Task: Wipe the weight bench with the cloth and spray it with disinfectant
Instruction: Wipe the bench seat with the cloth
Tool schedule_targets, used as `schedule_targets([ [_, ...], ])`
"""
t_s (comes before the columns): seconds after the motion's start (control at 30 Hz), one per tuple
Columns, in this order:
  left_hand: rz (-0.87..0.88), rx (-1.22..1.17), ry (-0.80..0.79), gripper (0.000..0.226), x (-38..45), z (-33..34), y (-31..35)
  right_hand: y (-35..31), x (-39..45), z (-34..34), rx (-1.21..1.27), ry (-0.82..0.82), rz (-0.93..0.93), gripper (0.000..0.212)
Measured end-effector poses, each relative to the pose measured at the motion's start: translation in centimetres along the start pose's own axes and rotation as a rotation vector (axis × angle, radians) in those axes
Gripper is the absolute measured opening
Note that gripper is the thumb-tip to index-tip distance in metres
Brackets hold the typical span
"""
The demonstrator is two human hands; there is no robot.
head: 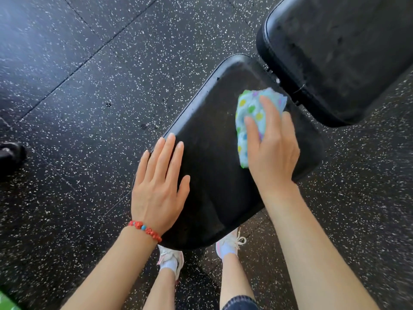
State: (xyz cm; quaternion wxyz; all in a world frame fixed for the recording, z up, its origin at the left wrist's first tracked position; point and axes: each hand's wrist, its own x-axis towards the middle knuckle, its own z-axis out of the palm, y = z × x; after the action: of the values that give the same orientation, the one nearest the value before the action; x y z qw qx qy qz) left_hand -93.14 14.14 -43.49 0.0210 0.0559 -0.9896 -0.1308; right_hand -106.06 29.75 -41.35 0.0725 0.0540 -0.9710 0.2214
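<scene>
Bench seat pad (214, 175), black and padded, is seen from above with both hands laid on it. A pale blue cloth (250, 117) dotted with coloured spots is bunched under the right hand (271, 151) and pressed against the pad's far right part; the fingers are curved over the cloth and grip it, with the thumb at its left edge, so that most of the fabric shows beyond and to the left of the fingertips. The left hand (158, 186) is laid flat along the pad's left edge, palm down, fingers straight and close together, nothing held. A red beaded bracelet (145, 230) is worn on the left wrist. Beyond the right hand, across a narrow gap with a hinge, the bench's back pad (339, 54) is seen. Speckled black rubber flooring (78, 86) lies to the left of the left hand, and two light shoes (230, 242) are partly visible beneath the pad's near edge.
</scene>
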Motion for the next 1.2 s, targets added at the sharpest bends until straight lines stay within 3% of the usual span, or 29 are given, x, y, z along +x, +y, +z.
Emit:
schedule_targets([
  [0.17,-0.002,0.003,0.005,0.051,0.0,0.1,0.1,-1.7,4.6,1.4,0.070,-0.075,0.216,0.044],
  [0.33,-0.003,0.012,-0.007,0.052,0.2,-0.1,0.2,-2.6,-0.8,0.9,0.061,-0.069,-0.013,0.038],
  [0.43,0.006,0.009,-0.007,0.052,0.2,-0.1,0.3,-1.9,0.7,1.3,0.027,-0.070,-0.120,0.038],
  [0.57,0.003,0.017,0.006,0.052,0.1,0.1,0.2,-2.7,5.0,2.2,0.051,-0.081,-0.081,0.040],
  [0.73,-0.010,0.016,0.005,0.051,0.3,-0.2,0.5,-0.8,4.3,0.9,0.048,-0.077,-0.081,0.041],
  [0.9,0.019,-0.009,0.032,0.050,1.8,-0.4,2.7,5.7,2.1,-3.2,0.061,-0.160,0.161,0.049],
  [0.97,0.029,-0.010,0.017,0.052,3.0,0.0,4.3,7.2,0.4,-4.7,0.062,-0.163,0.178,0.049],
  [1.2,0.025,0.060,-0.038,0.053,4.5,1.5,6.4,5.0,2.0,-3.7,0.128,-0.186,0.287,0.042],
])
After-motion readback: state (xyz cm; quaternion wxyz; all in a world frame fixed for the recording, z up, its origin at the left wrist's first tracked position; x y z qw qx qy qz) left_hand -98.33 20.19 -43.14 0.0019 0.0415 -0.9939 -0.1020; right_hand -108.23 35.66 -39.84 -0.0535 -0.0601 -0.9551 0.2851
